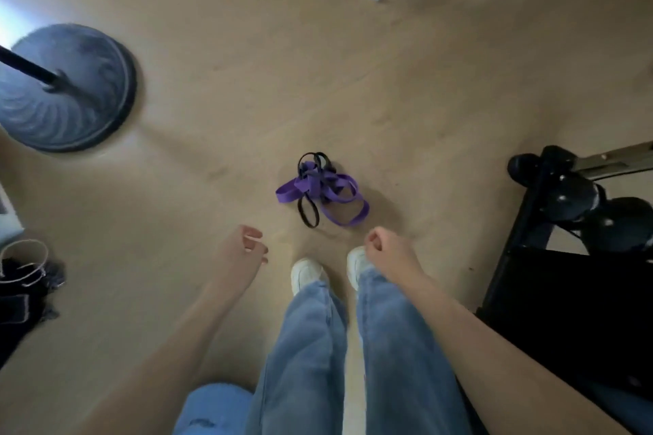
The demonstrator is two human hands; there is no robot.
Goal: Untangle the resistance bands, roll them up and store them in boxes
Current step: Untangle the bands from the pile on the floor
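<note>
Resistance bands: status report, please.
Both hands, left and right, empty above floor. Tangled purple and black rubber resistance bands untouched on wooden floor. Nothing in the way.

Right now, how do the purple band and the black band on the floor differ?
The purple band is wide and flat; the black band is narrower. The purple band spreads in bigger loops; the black band makes smaller ones. Both lie tangled together on the floor, and neither hand touches them.

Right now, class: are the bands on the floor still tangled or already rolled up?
Tangled. The purple band and black band loop through each other in one loose heap on the floor; neither hand touches them.
</note>
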